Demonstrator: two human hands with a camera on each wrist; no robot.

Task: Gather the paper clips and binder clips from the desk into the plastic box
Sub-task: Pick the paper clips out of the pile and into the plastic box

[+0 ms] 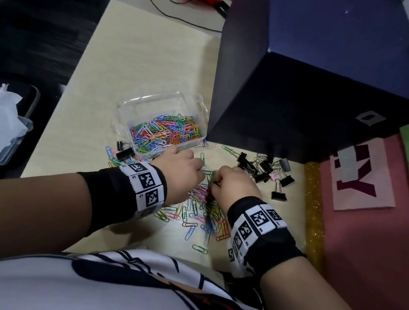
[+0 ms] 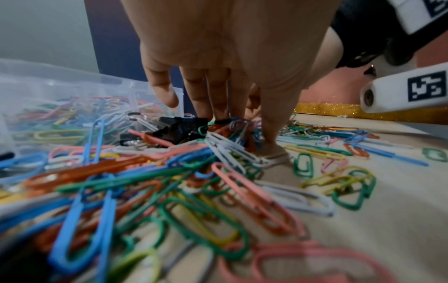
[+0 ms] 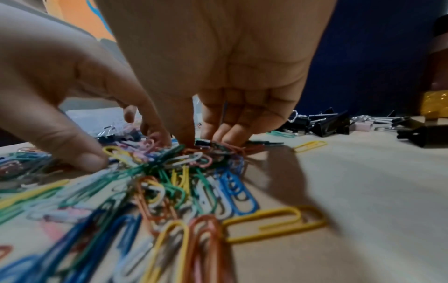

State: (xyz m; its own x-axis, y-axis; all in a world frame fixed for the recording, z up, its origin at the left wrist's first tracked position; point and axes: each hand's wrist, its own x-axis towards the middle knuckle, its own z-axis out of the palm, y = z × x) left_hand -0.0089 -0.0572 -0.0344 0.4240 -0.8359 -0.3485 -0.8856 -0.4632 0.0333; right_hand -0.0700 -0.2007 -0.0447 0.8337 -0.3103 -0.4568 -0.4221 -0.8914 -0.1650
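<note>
Loose paper clips [image 1: 201, 211] lie heaped on the desk [image 1: 144, 52] under both hands. The left hand [image 1: 181, 170] and right hand [image 1: 236, 184] meet fingertips-down on the heap, fingers curled into clips. The box [image 1: 162, 121] sits just beyond the left hand; binder clips [image 1: 266, 169] lie beyond the right.

Setting: an office or craft desk. A pale wood desk [image 1: 144, 52] is occupying the centre of the frame, carrying stationery: coloured paper clips [image 1: 198, 213], black binder clips [image 1: 266, 169], a clear plastic box [image 1: 161, 121]. Cut-paper lettering [image 1: 360, 174] is lying at the right edge.
</note>
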